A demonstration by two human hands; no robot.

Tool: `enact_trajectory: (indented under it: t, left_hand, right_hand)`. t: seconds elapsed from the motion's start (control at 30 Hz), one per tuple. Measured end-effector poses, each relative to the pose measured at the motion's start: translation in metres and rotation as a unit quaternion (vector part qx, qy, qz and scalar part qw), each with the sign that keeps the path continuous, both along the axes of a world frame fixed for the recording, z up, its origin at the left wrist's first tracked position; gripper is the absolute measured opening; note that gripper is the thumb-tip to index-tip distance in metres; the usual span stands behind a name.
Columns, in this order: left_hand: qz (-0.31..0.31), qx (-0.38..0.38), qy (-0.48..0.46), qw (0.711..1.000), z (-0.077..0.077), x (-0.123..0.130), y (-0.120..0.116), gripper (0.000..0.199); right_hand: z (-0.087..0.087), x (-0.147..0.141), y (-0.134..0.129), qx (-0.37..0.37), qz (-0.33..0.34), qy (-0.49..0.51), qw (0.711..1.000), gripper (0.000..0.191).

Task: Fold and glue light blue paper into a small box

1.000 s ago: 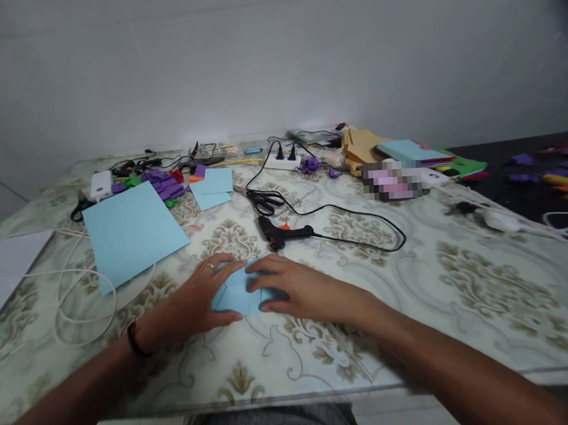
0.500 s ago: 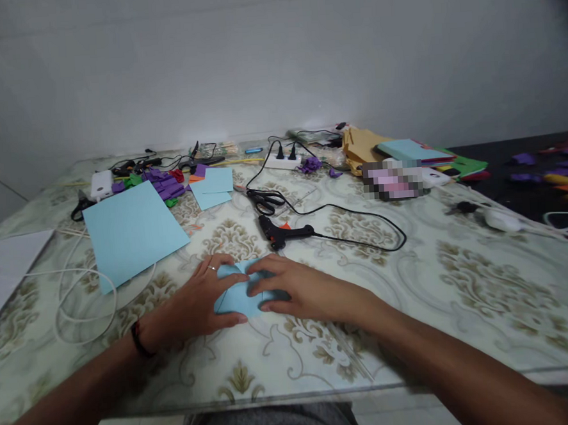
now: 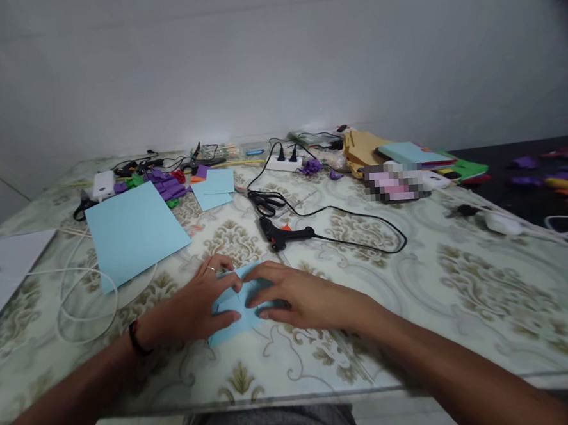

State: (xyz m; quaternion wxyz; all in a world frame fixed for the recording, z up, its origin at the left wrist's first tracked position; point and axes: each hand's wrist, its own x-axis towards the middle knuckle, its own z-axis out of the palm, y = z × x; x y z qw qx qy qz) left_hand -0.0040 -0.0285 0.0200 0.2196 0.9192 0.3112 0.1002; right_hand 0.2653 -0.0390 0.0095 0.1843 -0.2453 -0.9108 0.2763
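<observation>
A light blue sheet of paper (image 3: 231,334) with crease lines lies on the patterned tablecloth before me, partly hidden under my fingers. My left hand (image 3: 198,307) rests on its left side, fingertips bent and thumb stretched apart along the paper. From the right, my right hand (image 3: 293,295) touches the same paper, its fingers spread. A black hot glue gun (image 3: 288,233) lies just beyond the hands, its cord looping to the right. Behind it are black scissors (image 3: 267,204).
Left stands a larger blue sheet (image 3: 136,234) near a white cable (image 3: 59,316). Smaller blue pieces (image 3: 213,190) and purple paper scraps (image 3: 164,182) lie farther back. A power strip (image 3: 283,163) sits at the rear. Stacked coloured paper (image 3: 415,152) is at the right.
The blue paper between my hands now shows more surface, with a corner reaching down and left toward me. Both hands have shifted slightly; my left fingertips are more bent.
</observation>
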Motion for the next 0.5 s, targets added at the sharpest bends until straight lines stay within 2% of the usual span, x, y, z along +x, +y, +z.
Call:
enact_trajectory:
  t: [0.17,0.33,0.5]
  left_hand:
    - [-0.006,-0.014,-0.027,1.0,0.001,-0.003,0.002,0.031]
    - [-0.011,0.006,-0.013,1.0,-0.004,-0.004,0.004,0.042]
    - [0.047,0.068,-0.002,0.997,-0.01,-0.003,0.008,0.053]
  right_hand:
    - [-0.002,0.001,0.0,0.004,-0.007,-0.002,1.0,0.02]
    - [-0.005,0.0,0.002,-0.008,-0.017,-0.008,1.0,0.025]
    - [-0.008,0.0,0.003,-0.001,-0.032,-0.006,0.999,0.024]
